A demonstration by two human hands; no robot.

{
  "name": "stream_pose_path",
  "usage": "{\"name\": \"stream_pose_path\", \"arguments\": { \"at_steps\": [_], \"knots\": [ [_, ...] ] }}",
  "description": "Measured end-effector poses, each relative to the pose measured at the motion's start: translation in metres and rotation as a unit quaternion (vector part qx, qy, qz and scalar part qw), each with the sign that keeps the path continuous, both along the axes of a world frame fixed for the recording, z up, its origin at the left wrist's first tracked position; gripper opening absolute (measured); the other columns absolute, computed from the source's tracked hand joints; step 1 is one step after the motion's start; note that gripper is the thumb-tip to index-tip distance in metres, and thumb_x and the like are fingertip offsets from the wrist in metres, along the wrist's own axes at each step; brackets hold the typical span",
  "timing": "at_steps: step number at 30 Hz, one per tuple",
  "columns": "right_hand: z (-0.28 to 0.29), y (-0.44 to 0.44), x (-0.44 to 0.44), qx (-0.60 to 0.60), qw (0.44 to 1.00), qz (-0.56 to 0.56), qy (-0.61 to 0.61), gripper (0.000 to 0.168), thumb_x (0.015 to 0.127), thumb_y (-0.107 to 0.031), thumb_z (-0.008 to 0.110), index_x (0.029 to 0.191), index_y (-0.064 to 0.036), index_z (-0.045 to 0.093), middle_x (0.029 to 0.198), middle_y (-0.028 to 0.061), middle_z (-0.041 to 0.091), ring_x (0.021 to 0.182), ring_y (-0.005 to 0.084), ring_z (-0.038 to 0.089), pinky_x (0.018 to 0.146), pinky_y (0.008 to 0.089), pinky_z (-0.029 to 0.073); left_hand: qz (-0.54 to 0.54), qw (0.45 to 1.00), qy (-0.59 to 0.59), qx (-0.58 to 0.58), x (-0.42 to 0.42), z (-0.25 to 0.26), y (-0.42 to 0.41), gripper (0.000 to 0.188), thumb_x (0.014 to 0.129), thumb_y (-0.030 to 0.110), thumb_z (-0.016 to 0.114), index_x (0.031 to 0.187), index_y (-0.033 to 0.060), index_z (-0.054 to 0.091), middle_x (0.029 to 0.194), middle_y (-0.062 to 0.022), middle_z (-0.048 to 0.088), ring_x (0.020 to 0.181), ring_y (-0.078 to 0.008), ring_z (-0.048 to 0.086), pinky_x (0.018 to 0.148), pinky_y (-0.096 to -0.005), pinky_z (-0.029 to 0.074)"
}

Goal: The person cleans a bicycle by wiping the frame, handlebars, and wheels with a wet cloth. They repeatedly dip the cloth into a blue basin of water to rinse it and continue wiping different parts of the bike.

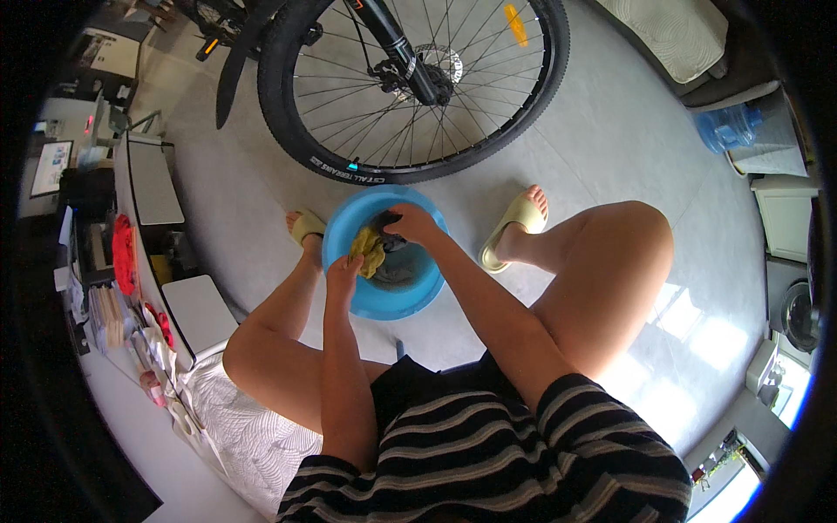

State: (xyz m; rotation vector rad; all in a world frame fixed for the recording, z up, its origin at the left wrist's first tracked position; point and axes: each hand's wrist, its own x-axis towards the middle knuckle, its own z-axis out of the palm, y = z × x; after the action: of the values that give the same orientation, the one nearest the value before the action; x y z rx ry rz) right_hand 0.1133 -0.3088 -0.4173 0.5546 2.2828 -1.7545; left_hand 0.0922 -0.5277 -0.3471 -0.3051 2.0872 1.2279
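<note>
Between my feet a round blue plastic basin [340, 294] rests on the floor, with murky grey water [399, 271] in its bottom. My left hand [344, 271] grips the near edge of a yellow cloth [369, 252] over the basin's left side. Across from it, my right hand [413, 224] has its fingers closed on a dark, wet-looking cloth [391, 238]. The two cloths touch each other above the water; I cannot tell whether they are one piece.
A bicycle front wheel [418, 175] stands just beyond the basin. On the left are a desk with papers [108, 314] and white panels [196, 307]. A blue water jug [729, 129] lies at the right, near a sofa [673, 39]. Grey tiles [628, 157] form the floor.
</note>
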Motion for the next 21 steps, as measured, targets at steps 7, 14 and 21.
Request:
{"name": "stream_pose_path", "arguments": {
  "at_steps": [7,14,21],
  "knots": [
    [0.099,0.009,-0.005,-0.476,0.875,-0.043,-0.08,0.065,0.084,-0.046,0.073,0.134,-0.007,0.055,0.129,0.01,0.058,0.117,0.0222,0.056,0.097,0.0359,0.047,0.179,0.801,-0.136,0.555,-0.003,0.053,0.014,0.051,0.096,0.04,0.058,0.131,0.0034,0.051,0.122,-0.01,0.063,0.11,-0.0269,0.064,0.081,-0.0409,0.06],
    [0.121,-0.086,0.006,-0.593,0.799,-0.065,-0.071,0.045,0.093,-0.038,0.062,0.118,-0.001,0.061,0.112,0.0102,0.065,0.1,0.0203,0.063,0.091,0.0333,0.049,0.22,0.702,-0.174,0.655,0.019,0.011,-0.014,0.051,0.098,0.051,0.05,0.133,0.0132,0.052,0.127,-0.0092,0.061,0.113,-0.0265,0.063,0.083,-0.0464,0.059],
    [0.144,-0.041,0.0,-0.3,0.942,-0.134,0.071,0.049,0.092,-0.037,0.064,0.12,0.003,0.061,0.109,0.0177,0.068,0.095,0.0257,0.064,0.086,0.0382,0.049,0.118,0.828,-0.136,0.531,-0.004,0.008,-0.003,0.049,0.098,0.04,0.056,0.138,0.0126,0.049,0.131,-0.008,0.058,0.117,-0.0253,0.059,0.088,-0.0437,0.055]
  ]
}}
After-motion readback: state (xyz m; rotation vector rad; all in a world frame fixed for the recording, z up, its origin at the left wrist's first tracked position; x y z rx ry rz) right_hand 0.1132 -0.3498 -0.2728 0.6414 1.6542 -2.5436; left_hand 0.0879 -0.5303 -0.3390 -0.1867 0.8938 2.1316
